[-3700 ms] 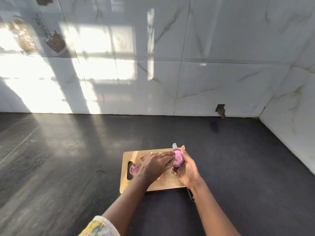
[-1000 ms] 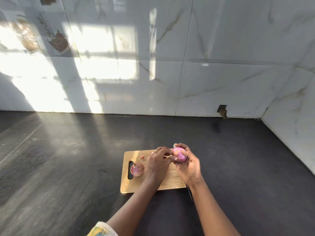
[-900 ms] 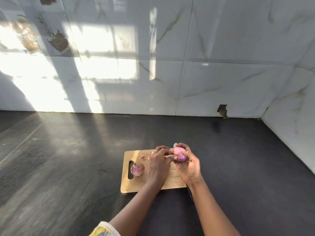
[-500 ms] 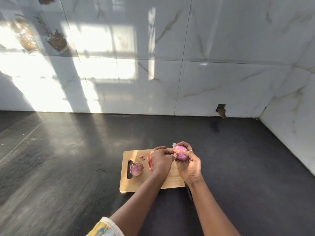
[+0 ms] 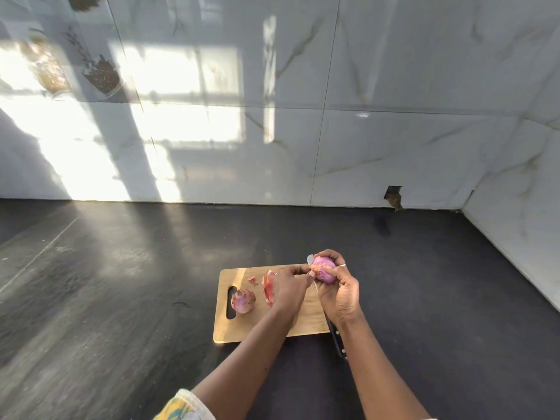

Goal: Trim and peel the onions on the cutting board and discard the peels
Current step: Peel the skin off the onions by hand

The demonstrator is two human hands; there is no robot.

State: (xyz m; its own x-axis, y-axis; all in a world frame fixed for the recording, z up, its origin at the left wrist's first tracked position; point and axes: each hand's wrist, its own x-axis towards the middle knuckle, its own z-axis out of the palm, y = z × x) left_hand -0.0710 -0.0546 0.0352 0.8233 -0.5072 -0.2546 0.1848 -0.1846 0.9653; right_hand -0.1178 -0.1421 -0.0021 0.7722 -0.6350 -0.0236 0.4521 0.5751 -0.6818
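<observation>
A glossy purple oval onion [image 5: 325, 272] is gripped by the right hand [image 5: 341, 294] over the wooden cutting board's [image 5: 242, 328] 1 o'clock corner, long axis run 10-to-4. Its 9 o'clock end is pinched by the left hand [image 5: 289, 291].

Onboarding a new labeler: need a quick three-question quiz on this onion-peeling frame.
1. True or false: the right hand grips an onion, lifted off the cutting board.
2. Where is the second onion? A) on the counter B) on the board, left of both hands C) in a bowl
3. Fill in: the left hand pinches the held onion's ___.

Key: 1 true; 2 B; 3 peel.
</observation>
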